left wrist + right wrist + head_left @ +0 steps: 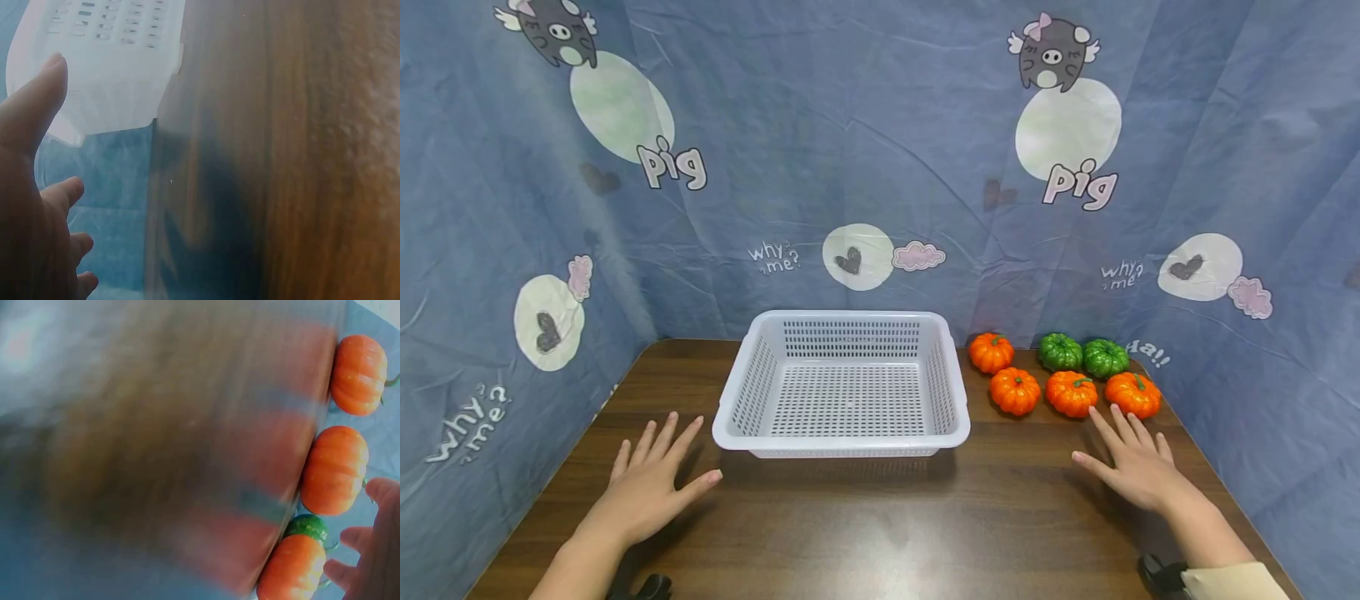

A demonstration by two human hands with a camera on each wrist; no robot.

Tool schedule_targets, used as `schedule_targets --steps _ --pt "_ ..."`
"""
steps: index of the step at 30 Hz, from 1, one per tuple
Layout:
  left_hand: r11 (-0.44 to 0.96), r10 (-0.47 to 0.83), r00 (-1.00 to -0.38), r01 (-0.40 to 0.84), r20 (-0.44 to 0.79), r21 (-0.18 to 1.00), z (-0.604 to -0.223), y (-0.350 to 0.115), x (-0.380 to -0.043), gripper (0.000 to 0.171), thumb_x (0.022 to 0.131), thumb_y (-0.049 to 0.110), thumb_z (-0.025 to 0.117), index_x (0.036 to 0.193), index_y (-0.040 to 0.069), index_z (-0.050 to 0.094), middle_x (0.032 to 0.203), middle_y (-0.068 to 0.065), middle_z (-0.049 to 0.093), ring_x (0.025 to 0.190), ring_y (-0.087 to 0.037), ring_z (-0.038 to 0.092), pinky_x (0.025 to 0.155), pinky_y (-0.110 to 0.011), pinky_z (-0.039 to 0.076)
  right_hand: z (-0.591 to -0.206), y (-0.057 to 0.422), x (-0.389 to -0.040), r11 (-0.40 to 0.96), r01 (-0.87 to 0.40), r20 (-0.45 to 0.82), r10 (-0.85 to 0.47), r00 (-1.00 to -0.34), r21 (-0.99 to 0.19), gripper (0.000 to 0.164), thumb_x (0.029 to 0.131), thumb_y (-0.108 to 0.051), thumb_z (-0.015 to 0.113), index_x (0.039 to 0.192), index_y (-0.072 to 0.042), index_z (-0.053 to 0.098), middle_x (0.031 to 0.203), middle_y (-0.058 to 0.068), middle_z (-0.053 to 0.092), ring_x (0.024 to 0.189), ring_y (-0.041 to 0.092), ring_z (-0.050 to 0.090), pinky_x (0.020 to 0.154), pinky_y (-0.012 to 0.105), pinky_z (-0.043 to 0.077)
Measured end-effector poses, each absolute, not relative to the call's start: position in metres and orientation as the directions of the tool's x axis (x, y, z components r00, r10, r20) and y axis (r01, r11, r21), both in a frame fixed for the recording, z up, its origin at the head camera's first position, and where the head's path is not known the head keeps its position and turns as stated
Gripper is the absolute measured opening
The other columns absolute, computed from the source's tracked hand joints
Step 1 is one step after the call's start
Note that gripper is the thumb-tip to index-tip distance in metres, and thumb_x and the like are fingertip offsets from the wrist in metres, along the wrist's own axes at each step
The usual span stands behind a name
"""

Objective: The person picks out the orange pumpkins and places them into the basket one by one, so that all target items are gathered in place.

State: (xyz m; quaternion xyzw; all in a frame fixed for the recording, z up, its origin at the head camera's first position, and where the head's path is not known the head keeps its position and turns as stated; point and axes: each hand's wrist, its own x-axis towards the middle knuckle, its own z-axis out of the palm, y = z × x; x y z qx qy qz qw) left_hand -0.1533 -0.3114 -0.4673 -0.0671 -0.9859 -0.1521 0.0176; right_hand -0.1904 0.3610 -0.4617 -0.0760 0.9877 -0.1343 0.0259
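Observation:
My left hand hovers with fingers spread over the table's left side, just left of a white perforated plastic basket. In the left wrist view the thumb overlaps the basket, and nothing is held. On the right, my right hand is also spread, holding nothing. Its fingertips reach near two small orange pumpkins; whether they touch is unclear. More orange pumpkins sit closer to the basket. Two green pumpkins stand behind the front row. The right wrist view shows several orange pumpkins beside the fingers.
The brown wooden table carries the basket at its back middle and the pumpkins at its back right. Blue printed cloth hangs behind the table and along both sides. A dark strap is near the right wrist.

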Motion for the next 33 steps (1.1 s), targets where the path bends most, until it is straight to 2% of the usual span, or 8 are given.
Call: schedule_targets --steps 8,19,28,33 --pt "0.928 0.132 -0.988 0.15 0.076 0.342 -0.466 -0.312 -0.157 0.09 0.096 0.06 0.054 0.162 0.021 0.008 0.162 -0.032 0.006 0.143 -0.059 0.003 0.107 -0.076 -0.003 -0.46 0.359 -0.197 0.947 -0.135 -0.018 -0.146 -0.989 -0.292 0.088 0.098 -0.06 0.05 0.161 -0.01 0.014 0.16 0.034 0.009 0.141 0.059 0.008 0.102 0.079 0.004" --pt "0.869 0.164 -0.973 0.221 0.164 0.442 -0.461 -0.309 -0.164 0.088 0.097 0.048 0.061 0.162 0.016 0.01 0.161 -0.033 0.008 0.143 -0.059 0.011 0.109 -0.074 0.002 -0.459 0.357 -0.211 0.931 -0.144 0.043 -0.137 -0.99 -0.336 0.089 0.096 -0.059 0.053 0.158 -0.003 0.021 0.156 0.039 0.014 0.136 0.064 0.014 0.102 0.078 0.014" --pt "0.813 0.171 -0.962 0.261 0.215 0.52 -0.459 -0.303 -0.169 0.086 0.097 0.039 0.063 0.161 0.014 0.012 0.161 -0.03 0.011 0.14 -0.061 0.018 0.097 -0.082 0.019 -0.459 0.356 -0.222 0.899 -0.169 0.132 -0.125 -0.983 -0.405 0.086 0.097 -0.051 0.057 0.155 0.003 0.023 0.152 0.043 0.019 0.132 0.068 0.019 0.102 0.077 0.018" --pt "0.779 0.187 -0.95 0.299 0.25 0.551 -0.458 -0.298 -0.173 0.084 0.097 0.037 0.064 0.161 0.013 0.014 0.161 -0.028 0.013 0.138 -0.061 0.022 0.093 -0.082 0.026 -0.459 0.355 -0.228 0.874 -0.171 0.147 -0.116 -0.982 -0.455 0.085 0.099 -0.049 0.056 0.154 0.006 0.022 0.151 0.045 0.016 0.134 0.068 0.016 0.105 0.075 0.014"
